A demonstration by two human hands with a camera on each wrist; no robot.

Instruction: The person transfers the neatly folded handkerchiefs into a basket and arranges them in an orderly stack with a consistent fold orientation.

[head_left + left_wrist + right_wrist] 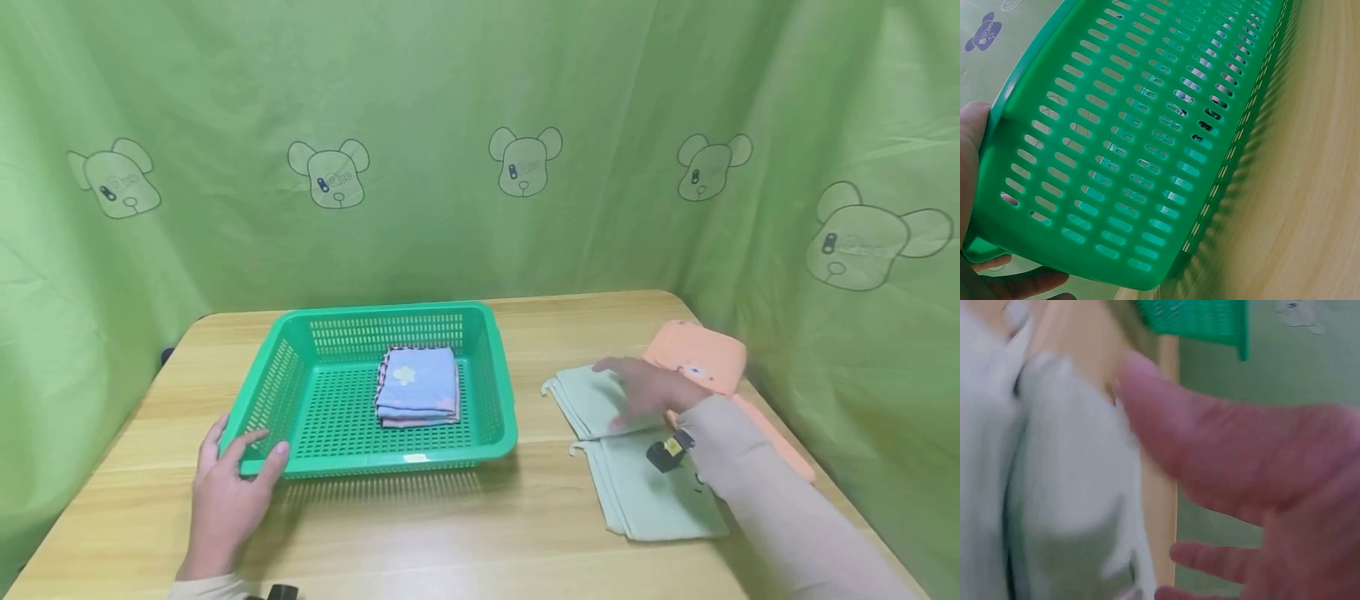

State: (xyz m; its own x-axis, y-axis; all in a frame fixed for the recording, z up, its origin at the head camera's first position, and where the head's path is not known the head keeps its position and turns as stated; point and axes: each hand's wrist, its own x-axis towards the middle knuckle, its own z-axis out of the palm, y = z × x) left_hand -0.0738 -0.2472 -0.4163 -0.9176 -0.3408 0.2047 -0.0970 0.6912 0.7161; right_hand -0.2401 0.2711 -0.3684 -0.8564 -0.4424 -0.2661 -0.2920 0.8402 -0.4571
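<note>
My left hand (228, 496) grips the near left corner of a green plastic basket (360, 465), its digits over the rim. The left wrist view has the basket's slotted wall (1104, 150) close up, with the hand at its edge. Inside the basket lies a folded stack of cloths, a light blue one (423, 379) with a flower on top. My right hand (648, 390) is over the farther of two folded pale green cloths (585, 392), thumb and fingers spread. The nearer pale green cloth (645, 500) lies partly under the forearm. In the right wrist view the thumb stands apart beside pale green fabric (1079, 462).
Orange folded cloths (705, 354) lie on the wooden table (420, 550) at the right, partly behind my right hand and arm. A green curtain (427, 242) with bear-head prints hangs round the back and sides of the table.
</note>
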